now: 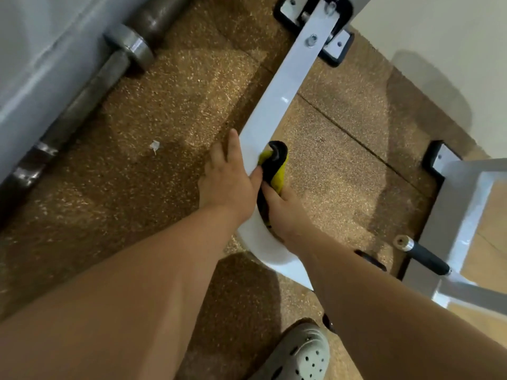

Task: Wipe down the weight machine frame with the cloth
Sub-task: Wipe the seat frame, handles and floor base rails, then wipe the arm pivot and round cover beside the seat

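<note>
Low on the sloping white bar of the weight machine frame (277, 105), your right hand (282, 212) has the yellow-and-black cloth (277, 171) bunched in its fingers and pressed to the bar's right edge. Your left hand (227, 179) lies flat on the bar just beside it, fingers (233, 144) straight and holding nothing.

The cloth is wadded, so only a narrow strip of it seems to meet the paint. Run it up like that and you will likely leave the left side and the face of the bar untouched. The surface looks glossy, and if you lean weight on that flat left hand it could slide off toward the floor (164, 105).

Further up, the bolts (312, 39) stand proud of the bar; a loose fold could snag there and pull out of your grip, or you could catch a knuckle. Mind also the black-gripped handle (428, 257) sticking out near your right forearm when you draw back.
</note>
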